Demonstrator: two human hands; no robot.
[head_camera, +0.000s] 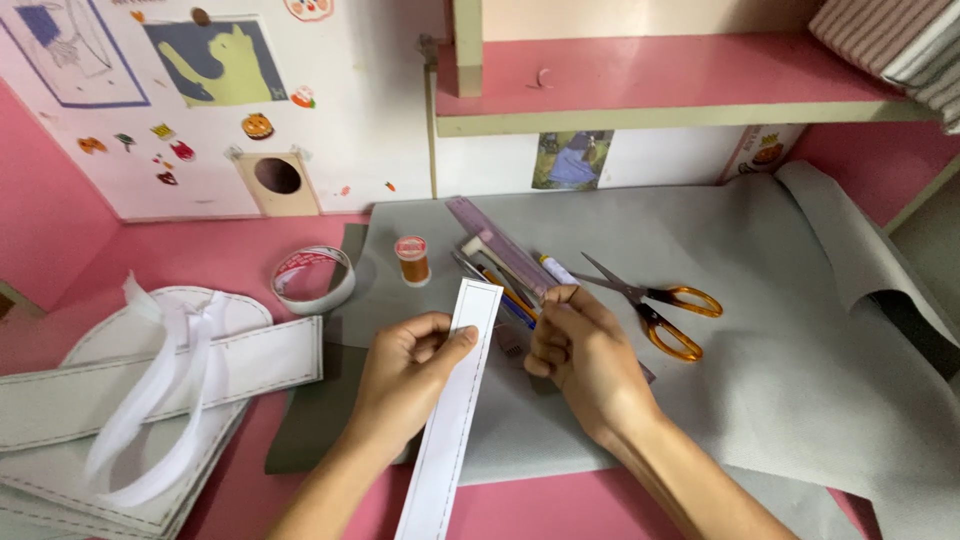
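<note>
The left hand (405, 365) pinches a long white paper strip (452, 415) with a dashed line near its edge. The thumb sits on top and the fingers curl under. The right hand (580, 355) is curled shut just beside the strip's top; it may pinch something small, but I cannot tell what.

The strip lies on the grey felt sheet (780, 380), which covers the pink counter (250, 480). To do this well, keep the strip flat and straight on the felt, and hold it firm so it does not slide.

The ruler (495, 240), pens (510, 295) and orange scissors (665, 310) lie near. A thread spool (412, 260) and tape roll (313, 280) sit further left.
</note>
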